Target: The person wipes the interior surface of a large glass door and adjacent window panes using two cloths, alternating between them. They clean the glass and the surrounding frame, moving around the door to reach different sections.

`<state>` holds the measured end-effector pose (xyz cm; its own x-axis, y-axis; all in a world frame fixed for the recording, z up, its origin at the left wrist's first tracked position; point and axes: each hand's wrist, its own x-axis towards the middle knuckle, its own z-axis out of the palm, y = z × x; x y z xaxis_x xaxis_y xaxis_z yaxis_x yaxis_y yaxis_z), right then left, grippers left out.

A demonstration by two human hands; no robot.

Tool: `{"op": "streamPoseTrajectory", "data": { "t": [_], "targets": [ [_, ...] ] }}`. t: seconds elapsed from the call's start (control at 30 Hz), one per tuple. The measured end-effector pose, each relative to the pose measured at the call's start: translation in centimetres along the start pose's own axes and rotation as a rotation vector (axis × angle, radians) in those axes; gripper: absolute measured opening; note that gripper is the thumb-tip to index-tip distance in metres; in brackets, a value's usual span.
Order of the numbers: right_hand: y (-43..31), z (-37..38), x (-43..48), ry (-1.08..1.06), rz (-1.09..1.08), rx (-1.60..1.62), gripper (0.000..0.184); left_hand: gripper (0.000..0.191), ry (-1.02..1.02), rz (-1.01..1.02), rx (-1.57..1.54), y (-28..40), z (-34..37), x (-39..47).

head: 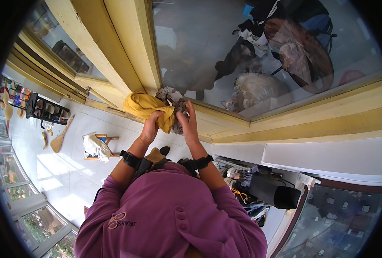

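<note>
My left hand (150, 128) grips a bunched yellow cloth (142, 104) in front of my body, by a yellow-painted wooden window or door frame. Pressed against it is a crumpled grey-brown patterned cloth (171, 94). My right hand (188, 126) is at that cloth's right side, thumb and forefinger spread, with some fabric showing between them. Whether its fingers close on the fabric cannot be made out. Each wrist wears a black strap (204, 162).
Glass in the yellow frame (307, 108) stands close ahead. On the left floor are a small folding stool (95, 156) with white cloth, a wooden paddle (59, 140) and a black rack of cups (47, 109). Shoes (236, 172) and a black box (273, 190) sit at right.
</note>
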<state>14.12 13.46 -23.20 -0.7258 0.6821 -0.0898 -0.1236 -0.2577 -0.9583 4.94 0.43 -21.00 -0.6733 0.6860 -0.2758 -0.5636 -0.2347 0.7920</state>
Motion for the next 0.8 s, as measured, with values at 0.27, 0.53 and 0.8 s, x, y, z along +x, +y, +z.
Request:
{"op": "streamPoseTrajectory", "data": {
  "t": [0.27,0.53,0.8],
  "targets": [
    [-0.1,0.4,-0.5,-0.053,-0.725,-1.064,0.082,0.05,-0.113,-0.037,0.115,1.6,1.1,-0.2],
    [3.3,-0.4,5.6,0.002,-1.08,-1.239,0.048,0.051,0.017,0.035,0.528,2.6,0.6,-1.7],
    [-0.3,0.1,5.9,0.128,-1.217,-1.3,0.039,0.07,0.167,0.588,0.885,9.3,2.4,-8.2]
  ]
}}
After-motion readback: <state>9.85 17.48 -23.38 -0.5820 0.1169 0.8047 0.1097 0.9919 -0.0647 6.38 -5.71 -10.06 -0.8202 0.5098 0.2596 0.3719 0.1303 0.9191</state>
